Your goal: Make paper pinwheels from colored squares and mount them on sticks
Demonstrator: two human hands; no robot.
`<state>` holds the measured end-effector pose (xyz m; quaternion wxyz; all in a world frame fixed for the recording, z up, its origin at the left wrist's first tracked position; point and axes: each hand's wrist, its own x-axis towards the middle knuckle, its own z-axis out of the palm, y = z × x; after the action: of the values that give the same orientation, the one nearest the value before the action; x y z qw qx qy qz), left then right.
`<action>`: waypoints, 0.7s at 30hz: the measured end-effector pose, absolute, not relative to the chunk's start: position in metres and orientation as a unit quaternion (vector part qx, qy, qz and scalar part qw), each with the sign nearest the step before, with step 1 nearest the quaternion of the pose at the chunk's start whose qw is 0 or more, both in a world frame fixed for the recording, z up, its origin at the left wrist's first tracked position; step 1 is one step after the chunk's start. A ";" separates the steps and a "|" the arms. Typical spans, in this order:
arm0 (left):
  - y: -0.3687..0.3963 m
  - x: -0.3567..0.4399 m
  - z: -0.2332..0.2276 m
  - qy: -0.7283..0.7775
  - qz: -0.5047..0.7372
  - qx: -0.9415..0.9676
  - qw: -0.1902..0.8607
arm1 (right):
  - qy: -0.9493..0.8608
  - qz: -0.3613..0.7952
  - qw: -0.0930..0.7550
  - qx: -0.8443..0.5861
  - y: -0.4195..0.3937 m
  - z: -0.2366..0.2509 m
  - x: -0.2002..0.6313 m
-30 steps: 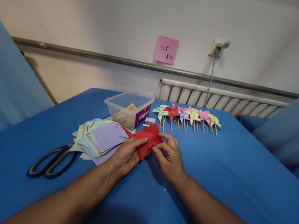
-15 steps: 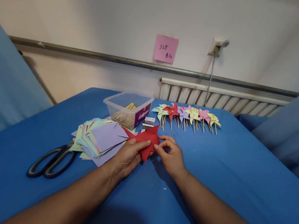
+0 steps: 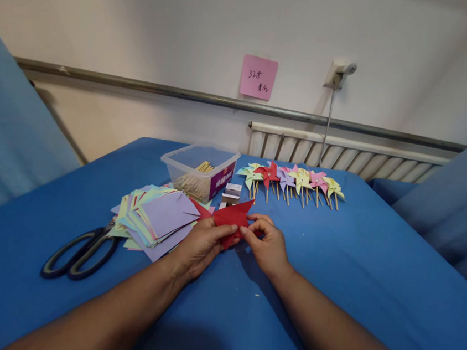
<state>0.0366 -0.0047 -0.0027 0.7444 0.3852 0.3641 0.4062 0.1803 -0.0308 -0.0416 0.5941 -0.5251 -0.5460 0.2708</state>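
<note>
Item: folded red paper square point(image 3: 232, 217), held just above the blue cloth-covered surface point(image 3: 357, 266), near its middle, directly in front of the person.

Hold: left hand point(image 3: 201, 245) pinches the paper's lower left side, thumb on top and fingers beneath, grip closed on the sheet. Right hand point(image 3: 267, 244) meets it from the other side, thumb and forefinger closed on the paper's right edge. The two grips sit close together at one spot, which appears to pin folded flaps in place while the paper is shaped.

Appearance: solid red, thin, creased; one pointed tip rises toward the far side, another points down between the hands. A further red corner shows to the left, touching the stack.

Surroundings, within reach, seemingly as supplies: fanned stack of pastel paper squares point(image 3: 156, 217) just left of the hands; black-handled scissors point(image 3: 79, 252) beyond it, partly under the stack; clear plastic tub of wooden sticks point(image 3: 199, 171) behind; small white box point(image 3: 232, 190) beside the tub; row of finished coloured paper pinwheels on sticks point(image 3: 293, 180) laid along the far side, well apart from the hands.
</note>
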 end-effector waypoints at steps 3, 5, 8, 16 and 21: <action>-0.004 0.037 -0.004 0.364 0.402 0.390 0.744 | -0.546 0.274 0.592 -0.526 -0.031 -0.042 0.180; -0.004 0.037 -0.005 0.364 0.398 0.393 0.745 | -0.547 0.275 0.591 -0.525 -0.030 -0.043 0.181; -0.004 0.037 -0.006 0.365 0.396 0.399 0.742 | -0.548 0.277 0.590 -0.525 -0.030 -0.045 0.180; -0.003 0.038 -0.006 0.386 0.392 0.403 0.732 | -0.543 0.295 0.587 -0.523 -0.032 -0.043 0.178; -0.001 0.034 -0.006 0.398 0.390 0.425 0.713 | -0.422 0.393 0.659 -0.482 -0.030 -0.041 0.181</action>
<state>0.0336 -0.0011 -0.0064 0.7131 0.4248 0.3984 0.3902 0.1808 -0.0303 -0.0413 0.6595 -0.4817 -0.4224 0.3933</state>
